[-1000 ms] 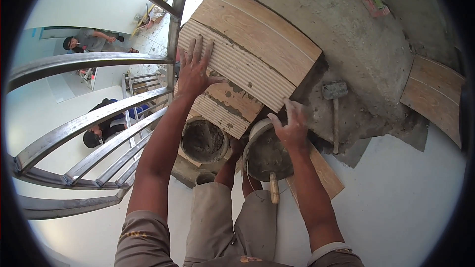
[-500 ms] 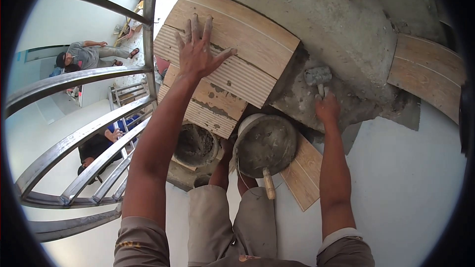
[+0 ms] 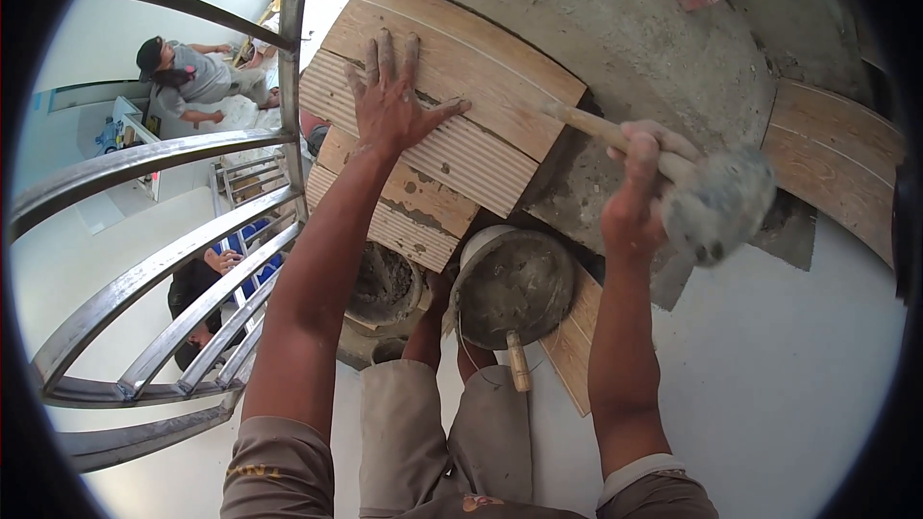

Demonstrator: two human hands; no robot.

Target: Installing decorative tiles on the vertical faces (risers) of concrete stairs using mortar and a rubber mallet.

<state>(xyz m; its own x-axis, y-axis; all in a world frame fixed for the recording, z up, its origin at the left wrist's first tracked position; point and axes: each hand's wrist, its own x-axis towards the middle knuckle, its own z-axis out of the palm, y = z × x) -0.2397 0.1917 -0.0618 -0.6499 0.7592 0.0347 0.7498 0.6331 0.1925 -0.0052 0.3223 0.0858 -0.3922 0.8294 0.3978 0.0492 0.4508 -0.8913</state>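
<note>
Right hand (image 3: 646, 187) wraps round a mallet (image 3: 721, 200), handle end pointing up-left to the tile (image 3: 471, 60), head down-right; left hand (image 3: 389, 108) lies spread on the tile, whose long axis slopes down rightward.

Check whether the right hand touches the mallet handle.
Touching: the head view shows the right hand closed around the mallet handle, with fingers wrapped over it.

Metal railing (image 3: 173, 147) at left, a person in grey (image 3: 189, 65) beyond it
</note>
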